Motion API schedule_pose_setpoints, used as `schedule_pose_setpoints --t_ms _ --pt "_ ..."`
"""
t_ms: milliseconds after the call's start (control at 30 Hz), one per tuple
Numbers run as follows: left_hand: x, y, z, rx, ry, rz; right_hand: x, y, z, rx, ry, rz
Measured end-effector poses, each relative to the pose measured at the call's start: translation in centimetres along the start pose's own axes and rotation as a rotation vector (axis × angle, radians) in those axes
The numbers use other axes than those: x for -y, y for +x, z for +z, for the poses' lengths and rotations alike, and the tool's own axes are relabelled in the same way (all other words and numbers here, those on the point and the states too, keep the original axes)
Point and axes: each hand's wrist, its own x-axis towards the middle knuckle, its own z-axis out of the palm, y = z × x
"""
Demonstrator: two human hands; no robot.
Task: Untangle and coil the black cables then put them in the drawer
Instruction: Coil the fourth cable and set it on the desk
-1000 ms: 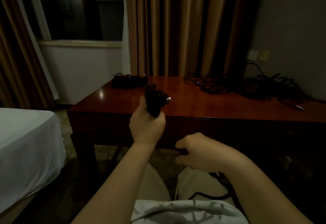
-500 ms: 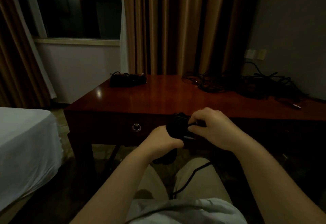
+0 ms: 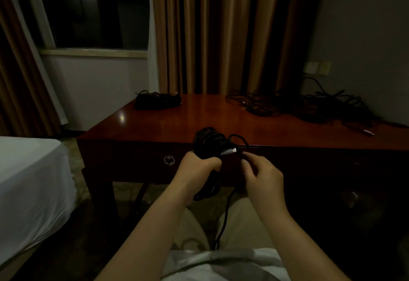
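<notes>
The left hand (image 3: 197,166) is reaching forward from 7 o'clock, forearm angled up toward the middle of the view, its fingers wrapping round the middle of a coiled black cable (image 3: 210,142). The bundle is standing nearly upright in that grip: its upper loops are bulging out at 12 o'clock above the knuckles, and its lower loops are hanging out at 6 o'clock below the palm. The right hand (image 3: 262,175) is coming in from 5 o'clock, back of the hand facing the camera, thumb and forefinger pinching the loose strand of the same cable just at 3 o'clock of the bundle. A silver plug (image 3: 229,151) is sticking out between the two hands, touching the coil. From the right hand's grip a short loop is arching up toward 12 o'clock, and a loose tail (image 3: 223,221) is dropping toward 6 o'clock across the person's lap.

Both hands are hovering in front of the wooden desk (image 3: 199,116), beside the drawer's ring pull (image 3: 169,160), which is sitting at 9 o'clock of the left hand. On the desktop, a coiled bundle (image 3: 157,101) is lying at 11 o'clock, and a tangled pile of cables (image 3: 309,108) is sprawling at 2 o'clock.
</notes>
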Motion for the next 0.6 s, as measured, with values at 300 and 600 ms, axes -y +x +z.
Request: schedule_pose_setpoints --t_ms 300,600 --pt "-1.2 -0.3 -1.2 -0.093 -0.196 -0.014 -0.3 1.0 -2.0 0.641 0.564 0.324" --pt "-0.2 1.0 -1.8 -0.226 -0.153 -0.04 -2.1 2.5 -4.1 0.484 0.915 0.446"
